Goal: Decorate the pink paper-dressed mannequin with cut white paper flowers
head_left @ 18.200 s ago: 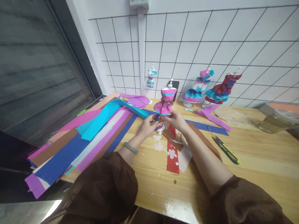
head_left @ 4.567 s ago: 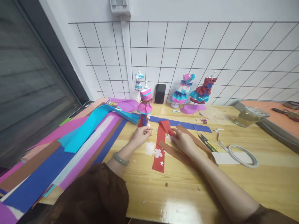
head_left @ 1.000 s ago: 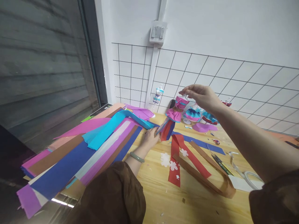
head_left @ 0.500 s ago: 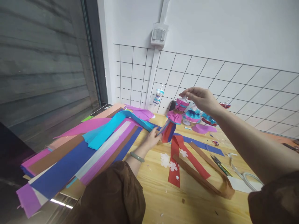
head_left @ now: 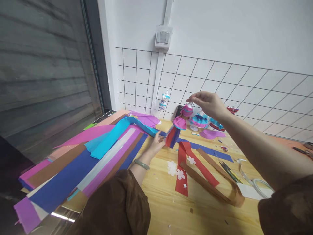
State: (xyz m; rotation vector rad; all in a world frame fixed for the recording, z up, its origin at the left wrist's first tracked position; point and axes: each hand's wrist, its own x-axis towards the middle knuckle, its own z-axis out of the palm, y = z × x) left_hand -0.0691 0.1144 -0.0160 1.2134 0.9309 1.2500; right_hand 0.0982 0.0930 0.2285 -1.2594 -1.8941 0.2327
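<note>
My right hand (head_left: 205,101) pinches the white neck of a miniature dress form (head_left: 189,105), holding it tilted above the wooden table. The form wears a pink crepe-paper dress (head_left: 181,122) with a brown waist and red and dark blue strips (head_left: 172,137) hanging below. Low on its left, my left hand (head_left: 157,144) has its thumb and fingers apart beside the ends of these strips; whether a fingertip touches them is unclear. A turquoise paper strip (head_left: 127,125) reaches toward this hand from the left.
Layered paper strips (head_left: 66,174) cover the left side. Red strips (head_left: 182,176), a brown strip (head_left: 207,186), white paper flowers (head_left: 172,168), scissors (head_left: 228,171) and a tape roll (head_left: 261,188) lie to the right. Other dressed forms (head_left: 200,120) stand behind, near a wall grid.
My left hand's fingers have spread and drawn slightly away from the hanging strips. The dress form has shifted slightly left and turned a little in my right hand's pinch.
</note>
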